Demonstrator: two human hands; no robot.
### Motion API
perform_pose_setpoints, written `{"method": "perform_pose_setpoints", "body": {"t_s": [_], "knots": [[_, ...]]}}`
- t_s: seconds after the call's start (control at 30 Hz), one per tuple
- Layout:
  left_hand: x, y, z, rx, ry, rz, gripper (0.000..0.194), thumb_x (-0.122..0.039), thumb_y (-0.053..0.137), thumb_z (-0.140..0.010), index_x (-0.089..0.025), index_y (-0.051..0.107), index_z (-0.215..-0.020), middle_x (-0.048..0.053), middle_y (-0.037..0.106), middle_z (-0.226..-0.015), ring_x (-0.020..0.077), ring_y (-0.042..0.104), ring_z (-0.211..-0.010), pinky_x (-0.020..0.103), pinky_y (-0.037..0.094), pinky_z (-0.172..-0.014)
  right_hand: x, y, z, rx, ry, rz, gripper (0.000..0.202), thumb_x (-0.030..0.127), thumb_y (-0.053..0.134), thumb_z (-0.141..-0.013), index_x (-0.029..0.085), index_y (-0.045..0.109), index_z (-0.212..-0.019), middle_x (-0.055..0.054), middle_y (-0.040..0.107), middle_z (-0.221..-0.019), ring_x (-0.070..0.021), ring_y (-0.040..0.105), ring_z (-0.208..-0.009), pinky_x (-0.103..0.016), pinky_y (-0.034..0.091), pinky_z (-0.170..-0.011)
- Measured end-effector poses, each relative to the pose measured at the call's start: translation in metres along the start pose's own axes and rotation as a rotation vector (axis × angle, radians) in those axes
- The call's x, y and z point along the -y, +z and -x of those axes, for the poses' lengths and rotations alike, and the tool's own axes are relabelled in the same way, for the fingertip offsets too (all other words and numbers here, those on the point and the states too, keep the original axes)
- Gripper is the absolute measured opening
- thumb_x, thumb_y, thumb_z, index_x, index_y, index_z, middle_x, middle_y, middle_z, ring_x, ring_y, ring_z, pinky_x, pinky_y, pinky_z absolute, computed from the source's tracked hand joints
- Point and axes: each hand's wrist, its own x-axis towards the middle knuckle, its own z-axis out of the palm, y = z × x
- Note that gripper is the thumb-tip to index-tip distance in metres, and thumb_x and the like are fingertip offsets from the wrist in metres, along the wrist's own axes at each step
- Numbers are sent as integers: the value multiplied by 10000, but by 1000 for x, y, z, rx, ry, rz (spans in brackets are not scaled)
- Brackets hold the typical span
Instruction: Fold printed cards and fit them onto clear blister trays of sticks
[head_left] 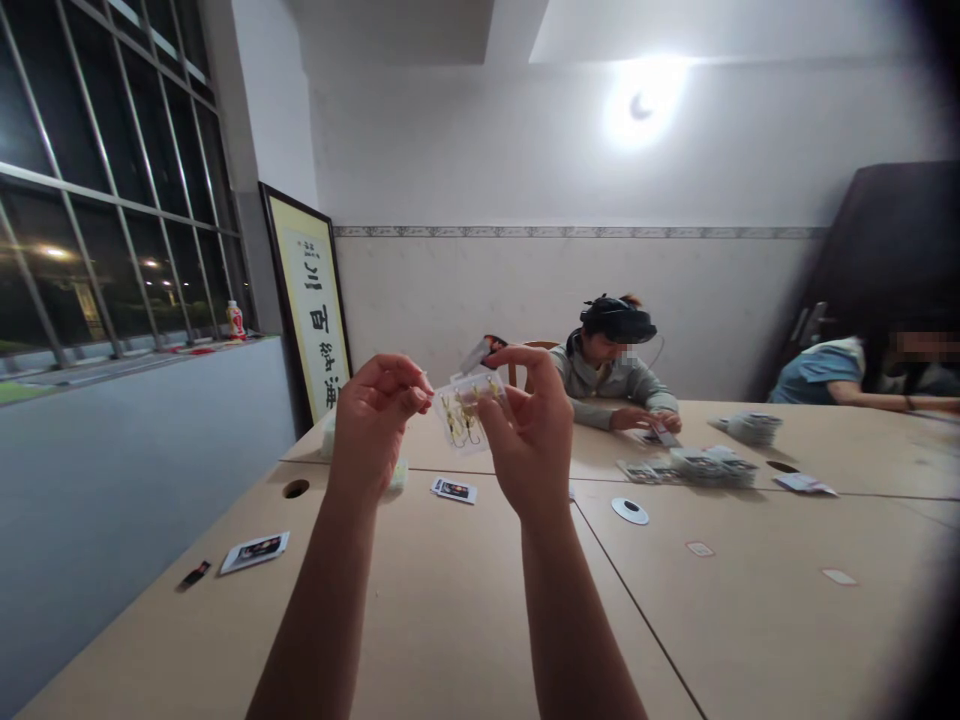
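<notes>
My right hand (529, 425) grips a small clear plastic box (454, 430), raised above the table and tilted. Several gold-coloured fish hooks (469, 425) show inside it. A clear flap with a dark printed patch (491, 348) sticks up behind the box, near my right index finger; whether it is the lid or a card, I cannot tell. Just left of the box, my left hand (382, 410) is closed in a pinch, its fingertips close to the box's edge. What the pinch holds, if anything, is too small to make out.
White packets with dark pictures (255, 552) (454, 490) lie on the table (450, 620). Partly behind my left hand sit pale boxes (397, 475). Across the table, a person (619, 370) handles a small packet beside stacked boxes (712, 467). Another person (817, 375) sits far right.
</notes>
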Motion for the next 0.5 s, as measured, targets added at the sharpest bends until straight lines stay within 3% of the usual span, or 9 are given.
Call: {"method": "perform_pose_setpoints", "body": {"t_s": [0.17, 0.33, 0.43, 0.5], "knots": [[-4, -3, 0, 11, -44, 116, 389, -425, 959, -557, -180, 724, -749, 7, 724, -687, 80, 656, -613, 162, 546, -621, -3, 3, 1, -18, 72, -118, 196, 85, 547, -789, 238, 483, -894, 46, 545, -842, -34, 468, -475, -185, 413, -446], [-4, -3, 4, -4, -90, 67, 271, -236, 948, -581, -192, 770, -781, 26, 772, -752, 122, 722, -687, 197, 587, -686, -1, 9, 6, -71, 46, -3, 169, 110, 579, -803, 238, 499, -878, 58, 562, -806, -13, 386, -413, -156, 294, -354], [6, 7, 6, -92, -88, 104, 213, -202, 926, -602, -200, 773, -750, 11, 770, -735, 118, 730, -687, 193, 592, -678, 1, 15, 9, -148, 24, 65, 151, 124, 601, -792, 232, 508, -843, 44, 568, -788, -41, 457, -482, -146, 310, -363], [12, 16, 7, -212, -44, 175, 209, -170, 920, -585, -212, 771, -725, -18, 756, -703, 94, 713, -653, 171, 586, -661, 1, 15, 8, -212, -10, 78, 136, 133, 601, -798, 232, 511, -820, 37, 557, -760, -70, 518, -556, -149, 333, -381]]}}
